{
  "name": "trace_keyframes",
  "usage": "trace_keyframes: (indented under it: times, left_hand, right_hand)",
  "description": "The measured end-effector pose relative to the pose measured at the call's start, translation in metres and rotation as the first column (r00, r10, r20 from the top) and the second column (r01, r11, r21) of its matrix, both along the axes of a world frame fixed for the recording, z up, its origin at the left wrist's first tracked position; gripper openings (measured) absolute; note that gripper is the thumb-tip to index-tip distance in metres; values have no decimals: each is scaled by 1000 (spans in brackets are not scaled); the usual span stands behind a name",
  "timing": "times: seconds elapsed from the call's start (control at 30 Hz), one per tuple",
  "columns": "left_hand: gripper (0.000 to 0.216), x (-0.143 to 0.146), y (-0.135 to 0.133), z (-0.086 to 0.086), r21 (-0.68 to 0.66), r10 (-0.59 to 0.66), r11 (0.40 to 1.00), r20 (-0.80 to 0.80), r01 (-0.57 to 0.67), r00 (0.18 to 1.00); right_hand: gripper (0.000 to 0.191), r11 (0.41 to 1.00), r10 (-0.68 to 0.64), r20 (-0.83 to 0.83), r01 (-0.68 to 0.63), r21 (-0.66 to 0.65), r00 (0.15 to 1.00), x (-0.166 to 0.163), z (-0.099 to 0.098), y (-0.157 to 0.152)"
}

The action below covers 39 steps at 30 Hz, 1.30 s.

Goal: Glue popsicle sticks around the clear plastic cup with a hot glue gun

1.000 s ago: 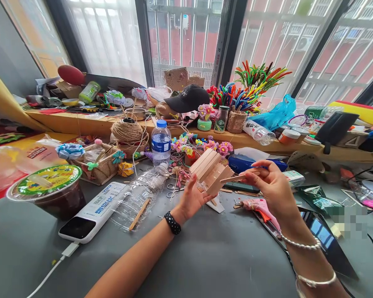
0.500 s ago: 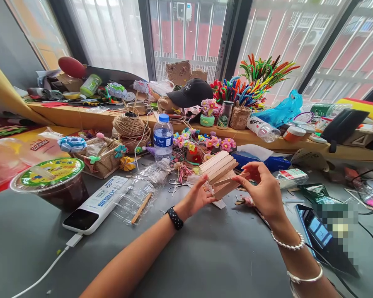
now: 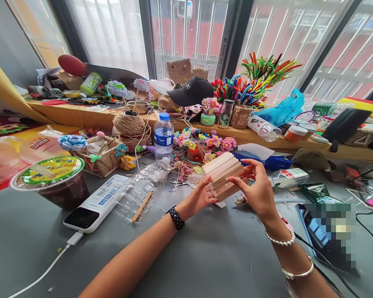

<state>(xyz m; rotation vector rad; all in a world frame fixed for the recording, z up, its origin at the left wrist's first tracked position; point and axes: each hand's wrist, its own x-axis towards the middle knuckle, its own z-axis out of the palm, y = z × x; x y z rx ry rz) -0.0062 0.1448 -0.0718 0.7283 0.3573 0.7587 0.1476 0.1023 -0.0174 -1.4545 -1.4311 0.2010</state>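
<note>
Between my hands is a clear plastic piece covered with pale wooden craft sticks (image 3: 224, 167) laid side by side, tilted above the grey table. My left hand (image 3: 197, 198), wearing a dark dotted band, grips its left end, thumb on the near edge and fingers underneath. At its right end, my right hand (image 3: 257, 188) has thumb and fingers closed on a craft stick lying along the row. My palm side hides part of the underside. Left of my hands, a clear crushed plastic bottle (image 3: 153, 174) lies with a single loose craft stick (image 3: 142, 207) on it.
Scissors (image 3: 175, 186) lie behind my left wrist. A sealed drink cup (image 3: 62, 194) and a white device with a cable (image 3: 95, 205) stand and lie at left. An upright water bottle (image 3: 163, 138) is behind; a tablet (image 3: 318, 231) and cords lie at right.
The loose stick in my right hand, angled away from the row before, now lies against the other sticks. My right hand has shifted slightly left, and the covered piece has turned a little.
</note>
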Motion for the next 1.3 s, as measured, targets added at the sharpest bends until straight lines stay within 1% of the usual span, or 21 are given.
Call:
trace_keyframes:
  times: [0.1,0.23,0.43,0.57,0.7,0.87,1.07,1.17,1.3]
  left_hand:
    - [68,0,0,1,11,-3,1000,6,3,1000]
    - [62,-1,0,0,29,-18,999,22,18,1000]
    - [62,-1,-1,1,46,-21,999,33,20,999]
    - [63,0,-2,2,56,-23,998,41,20,999]
    - [63,0,-2,2,51,-21,999,42,19,999]
    - [63,-1,-1,2,40,-25,999,43,24,999]
    - [55,-2,0,3,54,-63,997,51,60,997]
    - [56,-3,0,3,64,-90,994,70,85,994]
    - [62,-5,-2,3,113,-81,991,112,68,990]
  right_hand:
    - [50,999,35,-58,-36,-15,998,-1,-1,1]
    - [46,1000,25,-67,-24,15,997,-2,-2,2]
    - [48,998,61,-106,-63,-16,993,-1,-3,2]
    - [37,991,86,-62,-92,-96,994,-2,-3,0]
    - [34,988,73,-9,-74,-134,997,-4,-1,-2]
    - [33,989,75,-9,-75,-128,997,-7,1,-3]
    - [32,992,79,-6,-79,-97,997,-9,4,-5]
    - [31,995,73,6,-72,-75,997,-9,4,-6]
    - [30,996,72,34,-70,-48,997,-9,3,-6]
